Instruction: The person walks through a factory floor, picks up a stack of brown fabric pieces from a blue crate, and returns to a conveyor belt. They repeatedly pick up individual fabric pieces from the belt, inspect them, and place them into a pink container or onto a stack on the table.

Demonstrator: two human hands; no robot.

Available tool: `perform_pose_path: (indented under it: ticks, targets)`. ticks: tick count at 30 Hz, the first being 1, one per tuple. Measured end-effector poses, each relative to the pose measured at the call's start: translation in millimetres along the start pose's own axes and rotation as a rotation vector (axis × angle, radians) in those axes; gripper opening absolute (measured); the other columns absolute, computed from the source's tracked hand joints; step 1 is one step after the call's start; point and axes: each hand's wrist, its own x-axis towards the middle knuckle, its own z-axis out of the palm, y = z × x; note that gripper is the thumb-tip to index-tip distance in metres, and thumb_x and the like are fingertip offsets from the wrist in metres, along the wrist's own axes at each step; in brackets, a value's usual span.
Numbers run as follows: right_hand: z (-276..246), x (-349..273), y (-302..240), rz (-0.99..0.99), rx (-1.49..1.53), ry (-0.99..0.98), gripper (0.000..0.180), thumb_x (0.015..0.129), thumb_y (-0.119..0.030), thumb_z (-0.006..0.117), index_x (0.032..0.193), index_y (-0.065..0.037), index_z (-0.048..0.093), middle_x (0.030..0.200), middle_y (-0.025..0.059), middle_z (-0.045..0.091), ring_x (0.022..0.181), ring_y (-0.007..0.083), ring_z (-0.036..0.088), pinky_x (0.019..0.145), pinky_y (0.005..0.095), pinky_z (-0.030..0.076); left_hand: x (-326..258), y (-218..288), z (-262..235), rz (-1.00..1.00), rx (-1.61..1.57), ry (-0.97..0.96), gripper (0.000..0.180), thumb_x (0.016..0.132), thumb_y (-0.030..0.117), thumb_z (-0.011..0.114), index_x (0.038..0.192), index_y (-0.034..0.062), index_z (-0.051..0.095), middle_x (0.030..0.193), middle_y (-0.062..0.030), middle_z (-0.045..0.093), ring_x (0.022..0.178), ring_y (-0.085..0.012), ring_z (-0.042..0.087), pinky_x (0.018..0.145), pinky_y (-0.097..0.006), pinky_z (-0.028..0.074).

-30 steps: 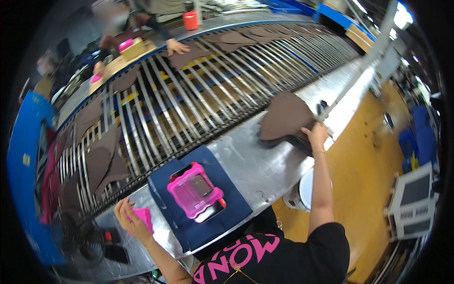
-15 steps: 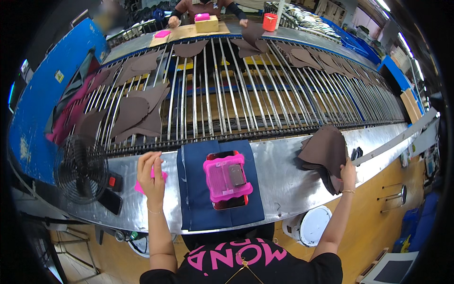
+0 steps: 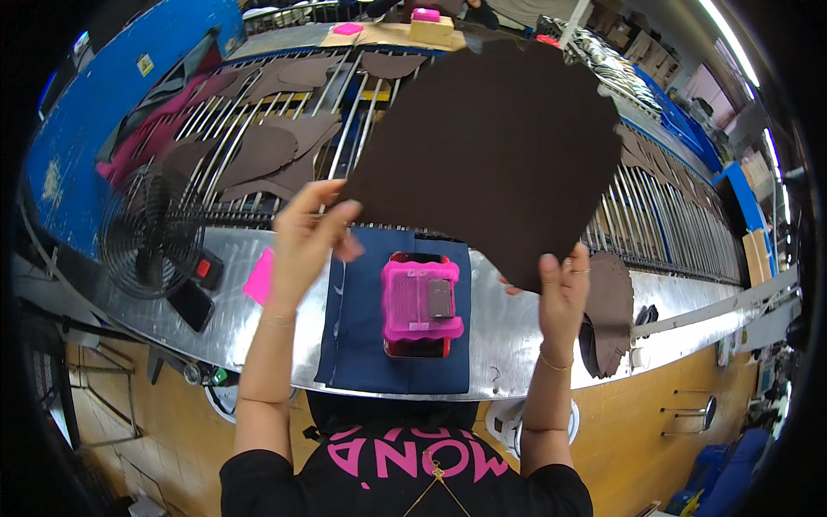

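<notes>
A large dark brown fabric piece with a curved, notched edge is raised over the metal table. My right hand grips its lower right edge, thumb in front and fingers partly behind. At the left corner of the piece, my left hand has its fingers closed around the tip. Below and between my hands, a pink template with a grey block on it lies over a red-edged black base on a folded navy cloth. Beside my right hand rests a stack of brown fabric pieces.
A conveyor of metal rods carries brown pieces beyond the table. A black fan, a phone and a pink piece are at left. A grey bar crosses at right. Another person is across the conveyor.
A brown piece has come off the stack at right and is now held up in front of me. My left hand moved up and right to its corner; my right hand moved left.
</notes>
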Motion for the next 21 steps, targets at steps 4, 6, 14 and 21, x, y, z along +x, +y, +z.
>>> perform_pose_path:
  ticks: [4,6,14,21]
  targets:
    - [38,-5,18,-0.018,-0.110,-0.228,0.024,0.087,-0.005,0.062,0.110,0.000,0.055,0.091,0.0113,0.067,0.079,0.0211,0.067,0.069,0.0292,0.052,-28,37,-55,0.136,0.215,0.199,0.018,0.086,0.003,0.065,0.103,-0.0022,0.062,0.075,-0.0028,0.061,0.051,-0.0064,0.054,0.046,-0.019,0.039]
    - [55,-6,22,-0.048,-0.223,-0.325,0.021,0.084,-0.004,0.066,0.103,0.000,0.059,0.083,0.0113,0.068,0.076,0.0226,0.068,0.069,0.0289,0.051,-46,45,-78,0.127,0.385,0.240,0.015,0.086,0.005,0.065,0.099,-0.0017,0.063,0.076,-0.0028,0.061,0.055,-0.0053,0.055,0.047,-0.018,0.037]
    - [47,-12,43,-0.264,-0.401,-0.421,0.021,0.076,0.001,0.067,0.096,-0.004,0.063,0.080,0.0127,0.066,0.068,0.0289,0.061,0.062,0.0350,0.048,-76,36,-86,0.002,0.514,0.105,0.009,0.087,0.001,0.062,0.091,-0.0063,0.060,0.076,-0.0028,0.055,0.059,-0.0084,0.060,0.050,-0.019,0.046]
    - [-23,-41,59,-0.162,-0.633,-0.340,0.017,0.074,0.004,0.067,0.089,-0.004,0.067,0.082,0.0121,0.067,0.073,0.0301,0.061,0.069,0.0357,0.048,-55,-5,-35,-0.087,0.516,-0.195,0.008,0.085,-0.001,0.061,0.090,-0.0068,0.060,0.075,-0.0085,0.058,0.056,-0.0130,0.062,0.050,-0.025,0.048]
